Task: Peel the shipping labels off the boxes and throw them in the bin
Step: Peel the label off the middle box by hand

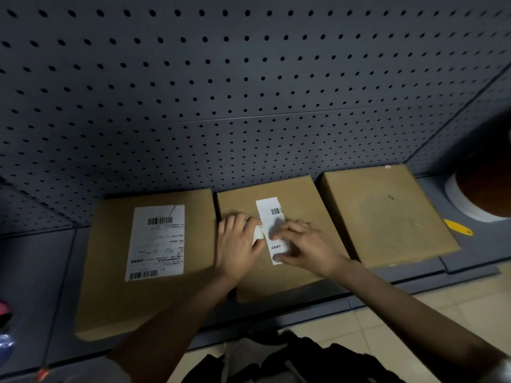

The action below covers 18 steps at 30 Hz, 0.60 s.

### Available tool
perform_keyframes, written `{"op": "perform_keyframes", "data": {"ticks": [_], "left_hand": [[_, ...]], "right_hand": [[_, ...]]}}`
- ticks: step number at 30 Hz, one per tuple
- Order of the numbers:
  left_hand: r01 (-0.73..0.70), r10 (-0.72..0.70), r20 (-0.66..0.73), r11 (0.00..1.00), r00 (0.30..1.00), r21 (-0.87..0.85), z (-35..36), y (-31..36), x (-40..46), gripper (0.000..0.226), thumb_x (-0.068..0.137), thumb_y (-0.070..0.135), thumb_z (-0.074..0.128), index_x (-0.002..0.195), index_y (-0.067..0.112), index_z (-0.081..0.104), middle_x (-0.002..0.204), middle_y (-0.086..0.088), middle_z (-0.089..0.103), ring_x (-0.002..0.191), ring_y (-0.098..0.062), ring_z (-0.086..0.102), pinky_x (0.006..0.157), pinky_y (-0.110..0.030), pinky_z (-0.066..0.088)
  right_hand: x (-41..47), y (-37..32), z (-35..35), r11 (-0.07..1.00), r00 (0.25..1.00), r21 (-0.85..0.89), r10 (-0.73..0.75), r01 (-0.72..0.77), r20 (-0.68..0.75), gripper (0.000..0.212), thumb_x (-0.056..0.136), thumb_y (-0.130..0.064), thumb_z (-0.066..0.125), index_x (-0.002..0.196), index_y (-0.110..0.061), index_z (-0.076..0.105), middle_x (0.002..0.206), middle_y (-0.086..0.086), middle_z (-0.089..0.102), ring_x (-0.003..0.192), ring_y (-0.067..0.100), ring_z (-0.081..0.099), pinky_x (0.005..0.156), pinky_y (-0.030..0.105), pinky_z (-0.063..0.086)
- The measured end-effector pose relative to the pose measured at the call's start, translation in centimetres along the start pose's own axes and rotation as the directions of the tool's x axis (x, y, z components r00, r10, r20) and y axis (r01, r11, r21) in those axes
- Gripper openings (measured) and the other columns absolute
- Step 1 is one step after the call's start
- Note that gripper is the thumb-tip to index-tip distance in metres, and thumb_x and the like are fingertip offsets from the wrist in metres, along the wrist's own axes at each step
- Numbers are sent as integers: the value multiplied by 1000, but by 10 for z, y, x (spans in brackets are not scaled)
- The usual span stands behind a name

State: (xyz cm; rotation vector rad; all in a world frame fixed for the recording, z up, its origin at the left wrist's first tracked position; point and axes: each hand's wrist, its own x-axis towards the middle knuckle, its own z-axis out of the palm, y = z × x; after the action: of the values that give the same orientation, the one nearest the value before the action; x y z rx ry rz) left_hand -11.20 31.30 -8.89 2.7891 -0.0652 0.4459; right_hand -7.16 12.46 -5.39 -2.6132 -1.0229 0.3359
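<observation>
- Three flat brown cardboard boxes lie side by side on a dark grey shelf (pixel 41 272), in front of a grey pegboard wall (pixel 221 78) dotted with rows of holes.
- The left box (pixel 110 286) carries a large white shipping label (pixel 156 241), stuck flat and whole, with a barcode near its top and another near its bottom.
- The middle box (pixel 298 197) carries a narrower white label (pixel 272 217) with a barcode near its top; its left edge looks torn and partly lifted.
- The left hand (pixel 239 244) rests on the middle box, its fingers curled, pinching a small loose flap of white label paper (pixel 258 234) at the label's left edge.
- The right hand (pixel 307 244) lies on the same label's lower half, fingers spread and fairly straight, pressing it against the box; the thumb sits at the label's bottom end.
- The right box (pixel 387 214) shows bare cardboard on top, with faint marks and a tiny white scrap at its far corner.
- Beyond the right box stands a round container with a white rim (pixel 456 205) and a dark orange inside, cut off by the picture's edge; whether it is the bin cannot be told.
- A small yellow tag (pixel 457 228) lies on the shelf between the right box and that container.
- Pale floor tiles (pixel 414 308) show below the shelf.
</observation>
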Motion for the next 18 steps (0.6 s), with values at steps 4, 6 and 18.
{"op": "perform_keyframes", "data": {"ticks": [4, 6, 18], "left_hand": [[-1, 1, 16, 1000, 1000, -11, 4, 0, 1, 31, 72, 41, 53, 93, 19, 61, 90, -1, 56, 83, -23, 51, 75, -34, 32], [-8, 8, 3, 1000, 1000, -10, 3, 1, 1, 33, 72, 44, 52, 91, 19, 62, 88, -2, 56, 83, -24, 50, 74, -34, 31], [-7, 7, -2, 1000, 1000, -2, 5, 0, 1, 33, 78, 47, 50, 91, 19, 62, 89, -2, 57, 84, -24, 53, 76, -35, 33]], "right_hand": [[-7, -7, 3, 999, 1000, 33, -5, 6, -22, 50, 74, -46, 69, 120, -30, 56, 125, -9, 53, 117, 11, 44, 92, 21, 31], [-7, -9, 3, 999, 1000, 49, 8, -7, -24, 51, 73, -46, 71, 119, -30, 56, 126, -10, 52, 118, 10, 42, 91, 18, 25], [3, -11, 1, 997, 997, 64, 48, -52, 54, 47, 73, -38, 71, 116, -30, 53, 131, -10, 47, 125, 10, 37, 89, 17, 18]]}}
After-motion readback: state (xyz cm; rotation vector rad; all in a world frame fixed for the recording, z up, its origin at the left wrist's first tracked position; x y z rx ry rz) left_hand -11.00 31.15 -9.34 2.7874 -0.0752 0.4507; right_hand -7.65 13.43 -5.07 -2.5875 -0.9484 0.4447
